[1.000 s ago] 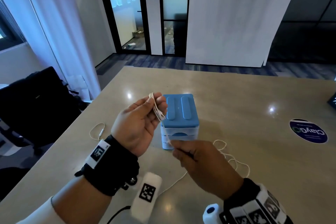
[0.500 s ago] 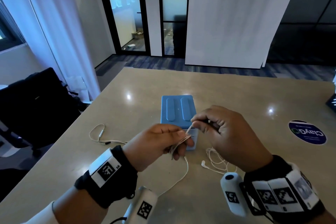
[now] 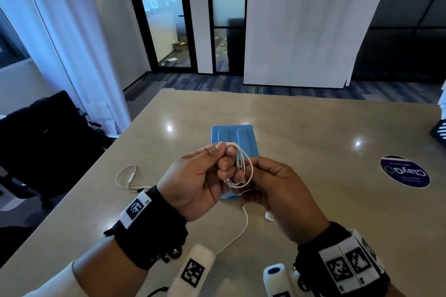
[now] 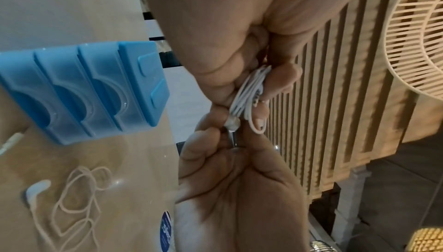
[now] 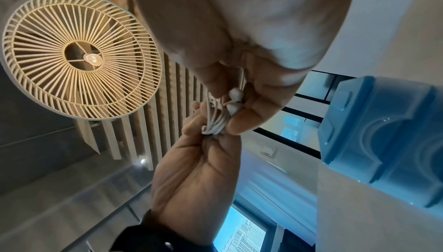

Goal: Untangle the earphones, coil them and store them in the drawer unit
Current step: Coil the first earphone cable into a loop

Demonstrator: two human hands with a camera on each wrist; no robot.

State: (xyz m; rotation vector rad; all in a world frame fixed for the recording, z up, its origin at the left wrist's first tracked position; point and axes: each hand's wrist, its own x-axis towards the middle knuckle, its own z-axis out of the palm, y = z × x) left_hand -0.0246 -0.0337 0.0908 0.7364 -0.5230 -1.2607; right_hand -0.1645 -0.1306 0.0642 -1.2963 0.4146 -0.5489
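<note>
— Two hands on one bundle, then? Where does it sit from the drawer unit (image 3: 235, 142)?

— Just on the near side of it and held above the table (image 3: 313, 132). The left hand (image 3: 195, 183) has its fingers curled round the coil of earphones (image 3: 241, 166), pinching the loops at their top. The right hand (image 3: 277, 190) is clenched on the coil's lower end, where the earbuds (image 5: 235, 100) are gathered against its fingertips.

— Which way does the coil run?

— Its long axis is roughly upright, leaning slightly, with the loops' flat face turned toward the right hand. A loose stretch of cord (image 3: 241, 229) trails from under the hands onto the table nearer the person, so I judge the winding unfinished.

— And a second cable?

— Another white earphone cable (image 3: 128, 178) lies flat on the table, well to the left of the drawer unit.

— Which hand is nearer the drawers?

— Both hover just before the unit; its drawer fronts (image 4: 79, 93) face the person and look closed. The right hand seems slightly closer to them, so it is likelier to pull one open.
</note>
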